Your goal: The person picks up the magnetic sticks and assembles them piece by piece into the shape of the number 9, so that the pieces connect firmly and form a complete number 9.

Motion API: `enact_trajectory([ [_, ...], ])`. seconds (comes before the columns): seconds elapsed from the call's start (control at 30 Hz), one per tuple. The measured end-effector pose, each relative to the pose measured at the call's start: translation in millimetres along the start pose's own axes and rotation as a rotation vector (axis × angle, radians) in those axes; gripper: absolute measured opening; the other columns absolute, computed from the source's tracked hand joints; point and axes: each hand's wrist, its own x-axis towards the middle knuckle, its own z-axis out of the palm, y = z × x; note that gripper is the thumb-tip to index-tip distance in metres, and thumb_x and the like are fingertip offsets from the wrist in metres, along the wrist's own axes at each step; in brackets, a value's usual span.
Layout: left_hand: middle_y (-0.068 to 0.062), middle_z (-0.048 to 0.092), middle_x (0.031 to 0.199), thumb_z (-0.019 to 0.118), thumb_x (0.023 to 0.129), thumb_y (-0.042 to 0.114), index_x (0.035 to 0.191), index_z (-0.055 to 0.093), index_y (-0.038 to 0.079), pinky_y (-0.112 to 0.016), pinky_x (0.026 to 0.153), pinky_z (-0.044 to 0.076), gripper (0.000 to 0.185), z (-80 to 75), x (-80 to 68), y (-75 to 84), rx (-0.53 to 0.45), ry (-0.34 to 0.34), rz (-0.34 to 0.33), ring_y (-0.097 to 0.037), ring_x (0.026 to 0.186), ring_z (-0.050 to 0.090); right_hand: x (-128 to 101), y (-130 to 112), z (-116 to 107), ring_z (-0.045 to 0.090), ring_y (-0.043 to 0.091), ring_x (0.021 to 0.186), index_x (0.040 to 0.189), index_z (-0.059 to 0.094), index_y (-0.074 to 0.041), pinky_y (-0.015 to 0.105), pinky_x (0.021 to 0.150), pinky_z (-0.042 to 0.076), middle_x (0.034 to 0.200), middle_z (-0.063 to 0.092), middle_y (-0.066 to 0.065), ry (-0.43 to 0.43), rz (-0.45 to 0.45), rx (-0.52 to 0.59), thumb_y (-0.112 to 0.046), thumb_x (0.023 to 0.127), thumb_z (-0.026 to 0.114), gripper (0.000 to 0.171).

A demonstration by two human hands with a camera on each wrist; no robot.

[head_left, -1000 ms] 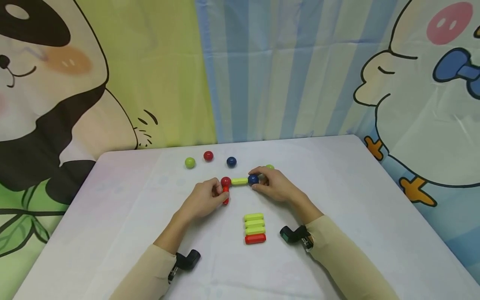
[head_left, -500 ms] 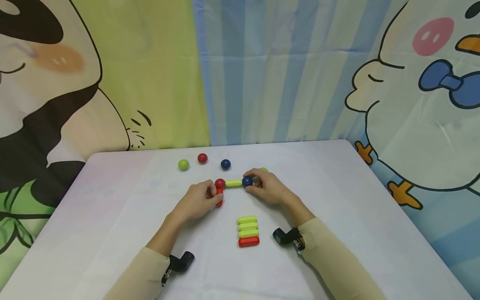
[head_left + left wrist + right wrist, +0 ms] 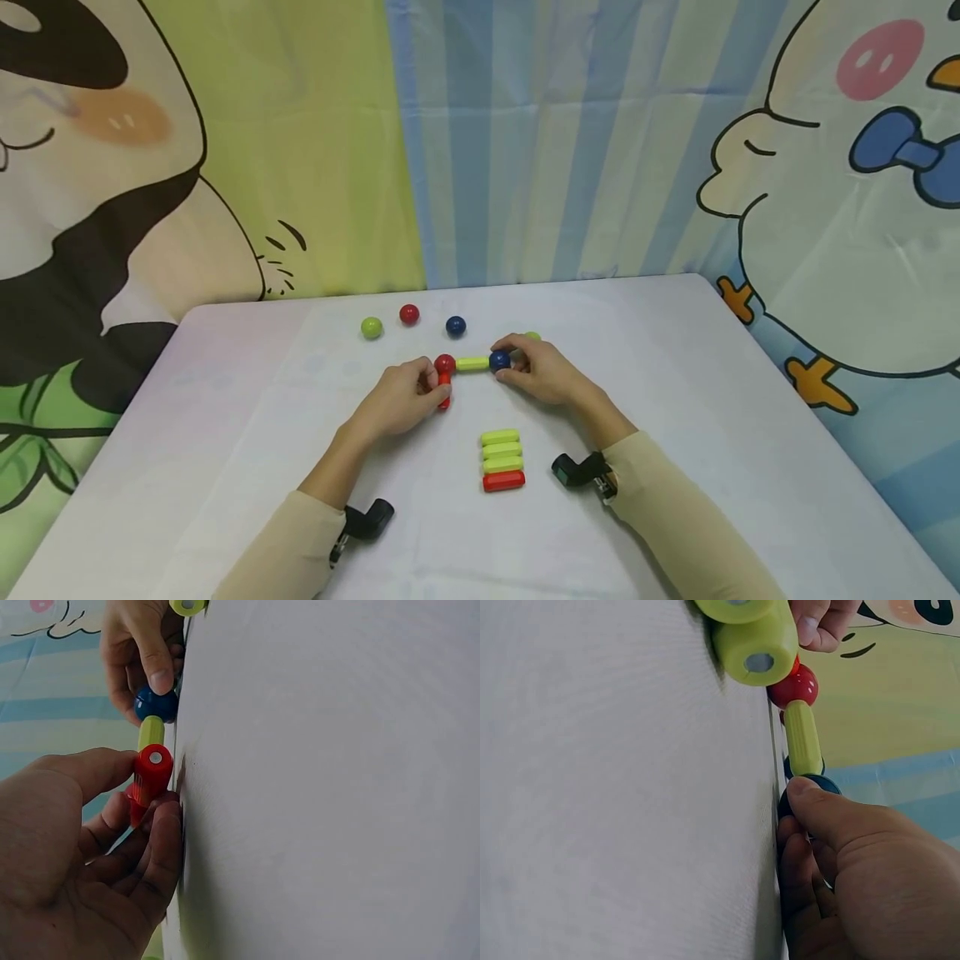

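A red rod (image 3: 444, 392), a red ball (image 3: 445, 364), a yellow-green rod (image 3: 472, 364) and a dark blue ball (image 3: 498, 360) are joined in an L shape. My left hand (image 3: 401, 396) pinches the red rod between thumb and fingers. In the left wrist view, the near end of that red rod (image 3: 154, 769) shows a round metal disc. At the other end, my right hand (image 3: 546, 371) holds the blue ball. The right wrist view has the thumb lying on this blue ball (image 3: 825, 784), which the hand partly hides.
Behind the joined pieces lie a green ball (image 3: 371, 327), a red ball (image 3: 408, 314) and a blue ball (image 3: 455, 326). Another green ball (image 3: 533, 335) is partly hidden behind the right hand. Several yellow-green rods (image 3: 502, 450) and one red rod (image 3: 504, 481) lie in a stack-like row nearer me.
The head view shifts slightly, moving everything in it together. Both hands keep their hold on the joined pieces, with no clear movement against the table.
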Motion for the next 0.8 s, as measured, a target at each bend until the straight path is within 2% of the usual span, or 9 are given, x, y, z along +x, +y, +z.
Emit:
enact_trajectory([
  [0.27, -0.003, 0.058, 0.079, 0.075, 0.094, 0.03, 0.093, 0.057, 0.015, -0.031, 0.063, 0.044, 0.023, -0.6, 1.3, 4.1, 0.017, 0.01, -0.026, -0.019, 0.073, 0.053, 0.3, -0.2, -2.4, 0.056, 0.017, 0.088, 0.137, 0.061, -0.017, 0.033, 0.079, 0.048, 0.11, 0.061, 0.003, -0.012, -0.009, 0.001, -0.024, 0.098, 0.071, 0.041],
  [0.6, -0.003, 0.057, 0.076, 0.071, 0.096, 0.03, 0.092, 0.058, 0.015, -0.032, 0.062, 0.042, 0.02, -5.8, 4.9, 5.1, 0.033, 0.02, -0.021, -0.019, 0.07, 0.053, 1.8, -3.3, -7.5, 0.056, 0.015, 0.086, 0.138, 0.059, -0.015, 0.032, 0.079, 0.048, 0.11, 0.06, 0.002, -0.033, -0.024, 0.0, -0.023, 0.098, 0.072, 0.043],
  [0.8, -0.002, 0.063, 0.082, 0.069, 0.097, 0.029, 0.094, 0.059, 0.016, -0.031, 0.065, 0.048, 0.017, -12.7, 9.1, 1.2, 0.056, 0.045, -0.018, -0.019, 0.074, 0.057, 2.1, -3.4, -6.9, 0.057, 0.013, 0.085, 0.139, 0.058, -0.014, 0.032, 0.078, 0.049, 0.108, 0.06, 0.001, -0.051, -0.033, -0.007, -0.022, 0.097, 0.073, 0.045],
])
